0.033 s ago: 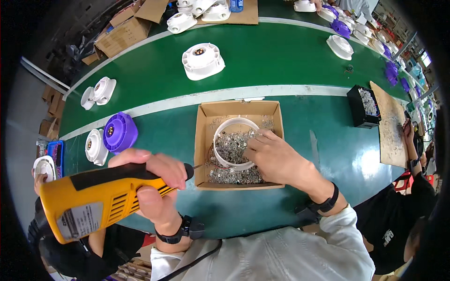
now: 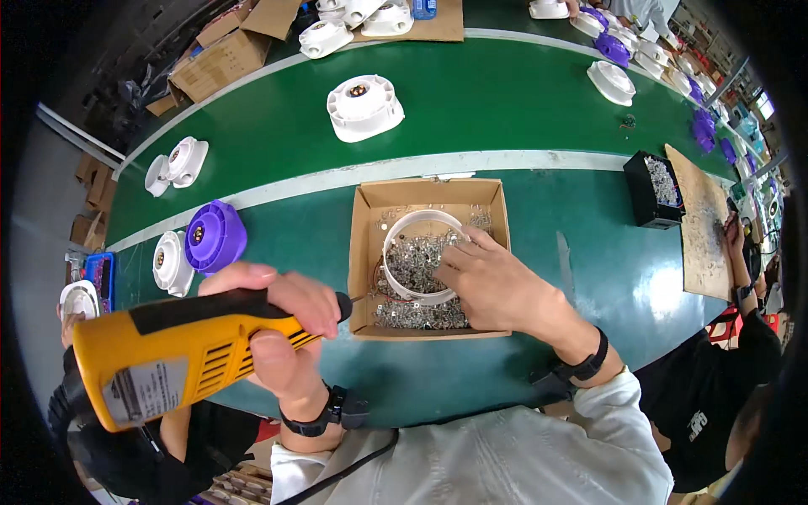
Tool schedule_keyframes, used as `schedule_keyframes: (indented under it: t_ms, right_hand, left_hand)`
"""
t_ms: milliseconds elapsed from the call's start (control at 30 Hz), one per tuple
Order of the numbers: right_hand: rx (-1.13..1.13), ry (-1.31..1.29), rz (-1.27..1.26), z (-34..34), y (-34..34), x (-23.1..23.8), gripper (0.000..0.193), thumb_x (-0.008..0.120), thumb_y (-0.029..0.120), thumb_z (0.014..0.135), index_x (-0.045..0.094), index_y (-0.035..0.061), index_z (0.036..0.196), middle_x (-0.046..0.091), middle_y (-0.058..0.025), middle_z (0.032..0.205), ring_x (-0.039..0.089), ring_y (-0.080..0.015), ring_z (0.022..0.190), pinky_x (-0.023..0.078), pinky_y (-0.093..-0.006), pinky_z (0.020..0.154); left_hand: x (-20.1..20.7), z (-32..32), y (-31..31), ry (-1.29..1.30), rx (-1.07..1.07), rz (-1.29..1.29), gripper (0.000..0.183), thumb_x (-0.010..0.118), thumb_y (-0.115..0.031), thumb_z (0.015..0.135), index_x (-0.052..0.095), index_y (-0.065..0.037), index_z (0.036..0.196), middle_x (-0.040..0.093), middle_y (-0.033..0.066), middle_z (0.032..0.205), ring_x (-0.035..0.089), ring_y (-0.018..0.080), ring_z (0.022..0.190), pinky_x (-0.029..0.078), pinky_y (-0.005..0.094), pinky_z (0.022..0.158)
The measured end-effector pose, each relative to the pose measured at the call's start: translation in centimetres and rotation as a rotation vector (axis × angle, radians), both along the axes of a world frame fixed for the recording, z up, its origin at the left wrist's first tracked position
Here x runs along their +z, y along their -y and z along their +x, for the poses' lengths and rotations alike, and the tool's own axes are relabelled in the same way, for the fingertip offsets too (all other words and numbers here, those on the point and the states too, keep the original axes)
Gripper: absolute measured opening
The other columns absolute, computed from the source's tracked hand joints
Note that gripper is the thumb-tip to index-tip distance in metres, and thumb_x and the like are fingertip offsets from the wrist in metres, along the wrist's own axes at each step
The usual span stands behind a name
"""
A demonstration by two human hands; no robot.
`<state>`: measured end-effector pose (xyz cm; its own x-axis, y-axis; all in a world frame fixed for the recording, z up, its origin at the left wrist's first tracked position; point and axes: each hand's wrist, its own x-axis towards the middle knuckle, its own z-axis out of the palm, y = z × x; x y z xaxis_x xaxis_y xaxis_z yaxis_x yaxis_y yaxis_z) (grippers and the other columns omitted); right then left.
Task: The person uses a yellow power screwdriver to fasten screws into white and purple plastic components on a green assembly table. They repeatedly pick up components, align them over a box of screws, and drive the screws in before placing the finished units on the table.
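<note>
My left hand (image 2: 290, 337) is wrapped round a yellow and black electric screwdriver (image 2: 189, 362). Its black nose and thin bit point right, at the left wall of an open cardboard box (image 2: 429, 334). Inside the box lies a white plastic ring (image 2: 425, 216), with many small metal parts (image 2: 421, 261) within and around it. Over the ring's right side, my right hand (image 2: 497, 282) reaches in with bent fingers close together. Its fingertips are partly hidden among the parts, so what they hold cannot be made out.
White housings (image 2: 172, 265) and a purple housing (image 2: 216, 238) stand left of the box. Another white housing (image 2: 366, 109) sits on the green belt beyond. At right are a black bin (image 2: 652, 194) of small parts and a cardboard sheet (image 2: 705, 219). Co-workers sit on both sides.
My left hand and the screwdriver have shifted very slightly to the right. My right hand stays over the ring, with hardly any movement.
</note>
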<state>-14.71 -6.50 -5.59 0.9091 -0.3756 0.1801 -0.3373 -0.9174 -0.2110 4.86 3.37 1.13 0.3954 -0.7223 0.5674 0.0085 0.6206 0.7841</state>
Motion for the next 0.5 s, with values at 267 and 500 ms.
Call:
schedule_keyframes:
  t_ms: [267,500]
  right_hand:
    - [0.036,0.116,0.261,2.8,-0.4,-3.4,0.019,0.059,0.023,0.082,0.059,0.0040,0.077,0.059,-0.0093,0.072,0.060,-0.0266,0.075,0.043,-0.0382,0.076]
    - [0.055,0.075,0.104,2.4,-0.3,-3.1,0.010,0.055,0.016,0.079,0.059,0.0073,0.075,0.056,-0.0056,0.074,0.057,-0.0225,0.076,0.042,-0.0339,0.075]
  left_hand:
    - [-1.2,-1.3,1.8,-0.048,-0.092,0.067,0.057,0.065,-0.040,0.083,0.036,0.002,0.108,0.050,0.0071,0.056,0.047,0.0153,0.045,0.042,0.0285,0.043]
    - [-1.1,-2.2,2.4,-0.019,-0.071,0.121,0.062,0.068,-0.043,0.081,0.038,0.003,0.110,0.051,0.0067,0.056,0.048,0.0146,0.045,0.042,0.0277,0.044]
